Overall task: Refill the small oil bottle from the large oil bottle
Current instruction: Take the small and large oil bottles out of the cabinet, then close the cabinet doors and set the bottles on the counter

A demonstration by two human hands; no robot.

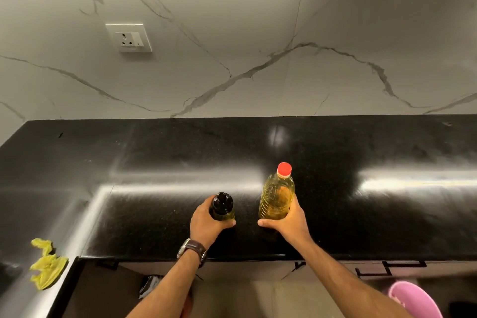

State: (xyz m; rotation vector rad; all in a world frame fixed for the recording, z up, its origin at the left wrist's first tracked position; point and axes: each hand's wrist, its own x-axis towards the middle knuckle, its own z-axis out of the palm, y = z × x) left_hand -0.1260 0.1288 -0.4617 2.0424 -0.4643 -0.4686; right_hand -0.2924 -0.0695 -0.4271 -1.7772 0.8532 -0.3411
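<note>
A small oil bottle point(222, 206) with a black cap stands upright on the black countertop point(335, 214), a little left of centre. My left hand point(206, 224) grips it round the lower body. To its right stands the large clear bottle point(277, 196) of yellow oil, upright, its red cap point(284, 169) screwed on. My right hand point(289, 222) holds this bottle round its base, thumb pointing left. The two bottles stand apart, roughly a hand's width between them.
A crumpled yellow cloth point(47, 264) lies on the counter's left arm near the front edge. A white wall socket point(129, 37) sits on the marble backsplash. A pink bucket point(413, 299) stands on the floor at lower right, below the counter edge.
</note>
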